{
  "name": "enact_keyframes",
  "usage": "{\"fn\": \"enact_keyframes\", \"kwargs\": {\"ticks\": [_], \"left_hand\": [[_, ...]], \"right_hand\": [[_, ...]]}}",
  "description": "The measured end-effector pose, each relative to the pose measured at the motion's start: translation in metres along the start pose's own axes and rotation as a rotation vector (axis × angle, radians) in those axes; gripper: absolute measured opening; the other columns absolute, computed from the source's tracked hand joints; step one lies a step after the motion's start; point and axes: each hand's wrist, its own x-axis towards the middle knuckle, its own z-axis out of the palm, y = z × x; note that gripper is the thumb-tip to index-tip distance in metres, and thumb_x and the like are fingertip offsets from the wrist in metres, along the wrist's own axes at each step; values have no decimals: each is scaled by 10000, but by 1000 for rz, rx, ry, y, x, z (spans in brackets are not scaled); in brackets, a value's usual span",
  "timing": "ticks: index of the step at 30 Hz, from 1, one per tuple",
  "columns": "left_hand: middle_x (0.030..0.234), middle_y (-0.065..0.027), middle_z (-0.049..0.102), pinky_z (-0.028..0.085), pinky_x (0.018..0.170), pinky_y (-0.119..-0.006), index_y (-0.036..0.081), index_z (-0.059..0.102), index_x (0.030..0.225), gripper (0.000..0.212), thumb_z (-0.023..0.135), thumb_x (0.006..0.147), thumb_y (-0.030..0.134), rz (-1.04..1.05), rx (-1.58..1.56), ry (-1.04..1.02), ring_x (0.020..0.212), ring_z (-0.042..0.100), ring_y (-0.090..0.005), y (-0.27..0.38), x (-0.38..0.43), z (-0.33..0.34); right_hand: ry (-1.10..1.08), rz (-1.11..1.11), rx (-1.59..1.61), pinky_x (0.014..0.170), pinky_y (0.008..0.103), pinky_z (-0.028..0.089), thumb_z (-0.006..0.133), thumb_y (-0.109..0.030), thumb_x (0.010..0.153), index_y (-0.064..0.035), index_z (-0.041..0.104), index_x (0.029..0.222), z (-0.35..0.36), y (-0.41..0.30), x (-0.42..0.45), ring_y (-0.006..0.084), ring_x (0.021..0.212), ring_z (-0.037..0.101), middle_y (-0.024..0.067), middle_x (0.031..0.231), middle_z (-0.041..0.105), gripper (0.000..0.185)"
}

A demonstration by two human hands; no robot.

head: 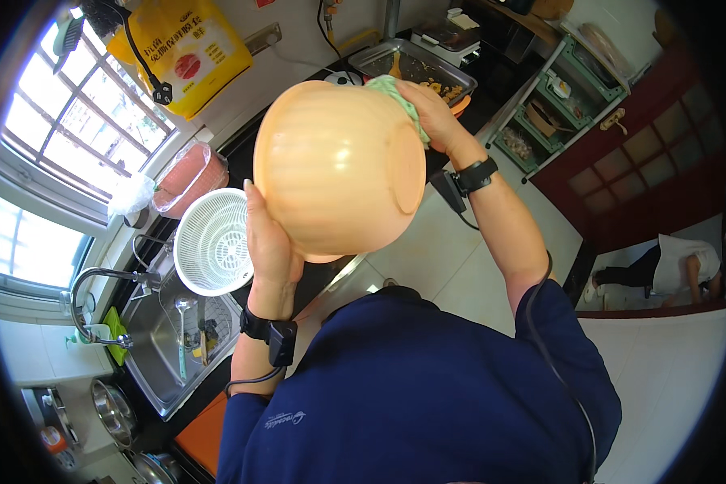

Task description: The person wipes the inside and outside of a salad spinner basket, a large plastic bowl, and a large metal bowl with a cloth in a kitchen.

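Observation:
A large peach-coloured plastic basin (pixel 333 169) is held up on its side before me, with its round base turned to the right. My left hand (pixel 271 245) grips its rim at the lower left, thumb on the outer wall and fingers hidden behind. A light green cloth (pixel 399 104) is pressed by my right hand (pixel 431 115) against the basin's upper right side. The inside of the basin cannot be seen. Just left of my left hand, a white plastic colander (pixel 215 242) stands tilted at the sink's edge.
The steel sink (pixel 151 357) holds a slotted spoon (pixel 183 314) and other utensils below a curved faucet (pixel 91 284). A metal tray (pixel 441 66) with food sits behind the basin. Right are a green-drawered rack (pixel 550 103) and a door (pixel 635 139). Beyond, a person (pixel 677 266) bends over.

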Motion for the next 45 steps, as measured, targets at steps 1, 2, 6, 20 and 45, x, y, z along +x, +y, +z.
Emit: {"fn": "enact_keyframes", "kwargs": {"ticks": [1,2,6,20,45], "left_hand": [[1366,-155,542,458,1037,-408,24,424,1399,577,250,1064,461,11,-78,2,1229,552,-277,-3,3,1],[1379,-151,532,448,1047,-414,35,420,1407,578,244,1063,464,29,-157,11,1244,540,-280,-5,7,3],[1446,-123,476,383,1104,-441,76,388,1444,608,215,1052,508,62,-318,64,1313,472,-294,-21,30,6],[1476,-112,437,314,1148,-399,61,368,1455,647,209,1045,535,-26,-293,143,1344,425,-277,-89,47,71],[1047,-100,657,520,838,-289,21,602,1131,663,195,1050,538,-198,241,380,933,640,-164,-119,49,76]], "right_hand": [[56,38,102,853,290,508,451,-349,1035,-9,604,1230,-11,17,0,141,974,634,76,1130,665,420],[72,32,220,901,305,497,430,-349,1043,-12,562,1280,-16,37,-1,151,1040,615,82,1195,634,433],[250,-232,426,1057,358,428,314,-337,1079,-31,387,1438,18,91,-37,194,1256,516,110,1410,499,478],[73,-716,-1006,1116,656,173,554,-146,904,-62,558,1332,50,64,-101,539,1397,240,180,1492,397,436],[-504,-777,-1031,1138,568,218,723,-323,720,-103,613,1278,-15,28,-65,294,1233,412,92,1252,480,610]]}}
